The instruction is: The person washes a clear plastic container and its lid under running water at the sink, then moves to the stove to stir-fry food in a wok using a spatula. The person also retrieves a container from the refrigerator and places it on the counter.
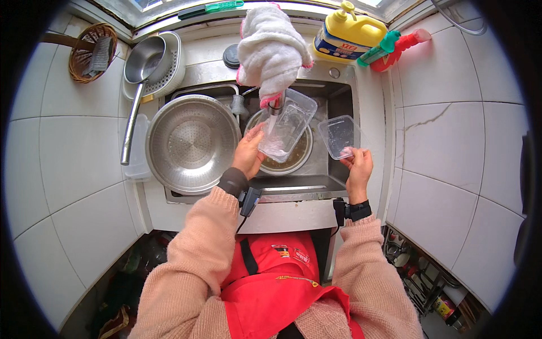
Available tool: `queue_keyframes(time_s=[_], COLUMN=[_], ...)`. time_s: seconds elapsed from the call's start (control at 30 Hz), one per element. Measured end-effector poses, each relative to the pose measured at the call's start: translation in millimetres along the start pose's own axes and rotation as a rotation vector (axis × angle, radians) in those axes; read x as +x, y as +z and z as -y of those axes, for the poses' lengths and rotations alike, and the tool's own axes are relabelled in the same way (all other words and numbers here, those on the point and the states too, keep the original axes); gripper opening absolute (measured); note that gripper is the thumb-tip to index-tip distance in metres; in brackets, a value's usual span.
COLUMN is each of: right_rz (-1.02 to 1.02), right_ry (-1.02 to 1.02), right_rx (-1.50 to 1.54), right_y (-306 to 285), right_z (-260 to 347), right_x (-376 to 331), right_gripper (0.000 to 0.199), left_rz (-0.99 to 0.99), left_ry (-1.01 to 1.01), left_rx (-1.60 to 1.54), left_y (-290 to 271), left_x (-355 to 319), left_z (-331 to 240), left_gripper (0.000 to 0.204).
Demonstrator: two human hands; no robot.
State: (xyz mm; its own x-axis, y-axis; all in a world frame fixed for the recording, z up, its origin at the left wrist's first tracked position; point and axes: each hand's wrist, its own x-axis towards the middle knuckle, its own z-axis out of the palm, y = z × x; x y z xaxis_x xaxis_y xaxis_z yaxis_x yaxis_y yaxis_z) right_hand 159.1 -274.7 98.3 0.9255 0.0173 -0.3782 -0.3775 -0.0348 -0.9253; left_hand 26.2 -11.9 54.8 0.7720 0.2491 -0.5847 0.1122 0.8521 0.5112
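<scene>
Clear plastic tub (298,116) tilted under tap (276,105), above bowl (310,146) in sink (324,165); left hand (248,151) closed on its left side. Right hand (358,168) pinches clear lid (339,135) by lower edge. Best turn tub slowly, each corner passing beneath tap, grip firm.

From my end, I see large light print on the blue label (337,47) of the yellow jug (355,28); the badges (280,251) on the red apron (262,308) look too small to read.
</scene>
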Motion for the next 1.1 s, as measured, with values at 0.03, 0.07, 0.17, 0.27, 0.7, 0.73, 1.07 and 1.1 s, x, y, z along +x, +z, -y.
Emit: queue_keyframes(time_s=[0.03,0.07,0.17,0.27,0.7,0.73,1.07,1.1], right_rz=[-0.045,0.035,0.104,0.184,-0.049,0.053,0.105,0.08], right_ry=[0.027,-0.012,-0.015,-0.155,-0.808,-0.836,-0.628,-0.714], right_rx=[0.005,-0.008,-0.048,-0.116,-0.851,-0.838,-0.757,-0.748], right_y=[3,6,24,43,72,71,72,73], right_z=[-2,-4,-8,-9,10,12,-18,-21], right_x=[-1,-2,-7,-9,-11,-15,-16,-14], right_gripper=[0.011,0.01,0.01,0.023,0.053,0.054,0.036,0.037], left_rz=[-0.009,-0.078,-0.214,-0.246,-0.285,-0.292,-0.235,-0.265], left_ry=[-0.025,-0.01,0.161,0.405,0.097,0.075,0.106,0.101], left_rx=[0.001,0.052,0.25,0.476,0.369,0.35,0.401,0.369], left_y=[0,-1,-3,-8,-1,-3,5,3], left_x=[-1,-1,1,3,-19,-20,-20,-17], left_z=[2,5,15,16,7,9,21,16], left_gripper=[0.041,0.04,0.039,0.037,0.051,0.053,0.05,0.05])
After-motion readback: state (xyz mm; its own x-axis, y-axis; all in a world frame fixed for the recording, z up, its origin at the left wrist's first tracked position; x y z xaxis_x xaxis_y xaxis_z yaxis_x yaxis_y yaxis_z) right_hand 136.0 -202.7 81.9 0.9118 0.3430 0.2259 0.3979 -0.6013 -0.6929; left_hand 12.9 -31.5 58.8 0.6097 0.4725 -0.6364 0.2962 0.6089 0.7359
